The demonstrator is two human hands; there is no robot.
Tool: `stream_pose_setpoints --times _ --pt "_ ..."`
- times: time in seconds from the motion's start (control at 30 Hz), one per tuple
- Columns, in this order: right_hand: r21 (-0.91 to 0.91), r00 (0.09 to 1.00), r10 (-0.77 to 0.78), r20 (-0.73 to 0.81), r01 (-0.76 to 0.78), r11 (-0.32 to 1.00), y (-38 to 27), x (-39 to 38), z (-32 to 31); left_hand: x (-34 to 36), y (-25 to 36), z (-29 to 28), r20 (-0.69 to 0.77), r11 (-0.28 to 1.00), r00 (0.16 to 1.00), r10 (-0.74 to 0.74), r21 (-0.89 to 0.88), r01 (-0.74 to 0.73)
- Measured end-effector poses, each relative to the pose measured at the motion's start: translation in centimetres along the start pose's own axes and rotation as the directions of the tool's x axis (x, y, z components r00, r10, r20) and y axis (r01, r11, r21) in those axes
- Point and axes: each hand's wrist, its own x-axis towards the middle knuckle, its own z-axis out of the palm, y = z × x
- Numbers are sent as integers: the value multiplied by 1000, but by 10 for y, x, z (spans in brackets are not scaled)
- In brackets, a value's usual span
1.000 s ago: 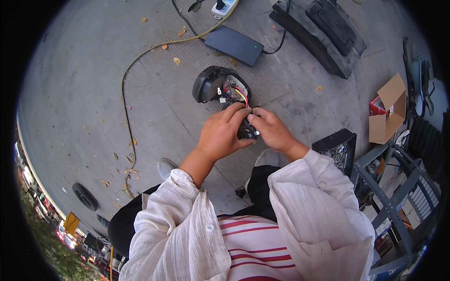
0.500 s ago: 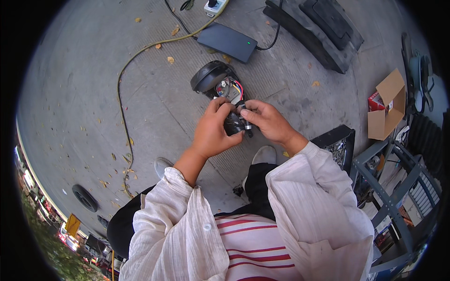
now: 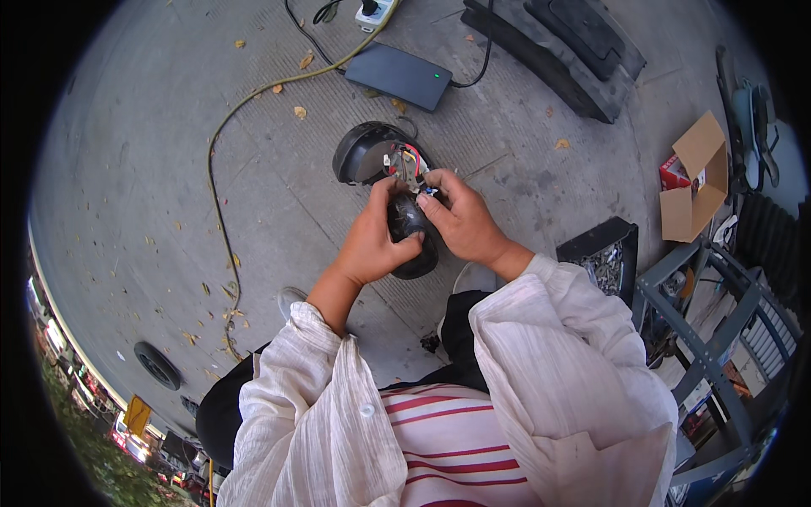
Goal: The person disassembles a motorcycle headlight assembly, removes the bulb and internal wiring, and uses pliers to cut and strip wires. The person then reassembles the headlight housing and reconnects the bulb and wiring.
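Between my hands is a black device with its middle open, showing red, yellow and other wires [image 3: 414,155]. Its far end is a rounded black housing [image 3: 356,155] close to the floor; the near end is a glossy black rounded part [image 3: 407,221]. My left hand [image 3: 369,239] is closed around the left side of that near part, thumb pressed on top. Fingers and thumb of my right hand [image 3: 467,223] pinch together at the right edge of the wiring, by a small bluish-white piece [image 3: 429,193]. What exactly they grip is partly hidden.
Beyond the device lies a black power adapter [image 3: 399,76] with a green light, its cords near a white power strip [image 3: 373,15]. Black plastic panels [image 3: 557,55] lie at the far right. At right are an open cardboard box [image 3: 697,190], a black tray of small metal parts [image 3: 604,262] and a metal frame [image 3: 710,329].
The device has turned and tilted between my hands, so more of the near black part and the far housing shows. My right hand has shifted slightly left.
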Motion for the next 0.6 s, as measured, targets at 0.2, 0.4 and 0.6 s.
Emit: stream_pose_setpoints --times 0.2,0.4,0.6 --pt "324 987 130 -95 -93 941 -1 14 -38 -17 -47 -31 -123 932 959 -256 -293 211" --pt "784 923 229 309 -383 489 8 16 -42 -14 -32 -43 -54 985 995 -82 147 89" --pt "738 883 188 429 -463 490 -6 15 -46 -9 -17 -80 34 638 757 -652 565 524"
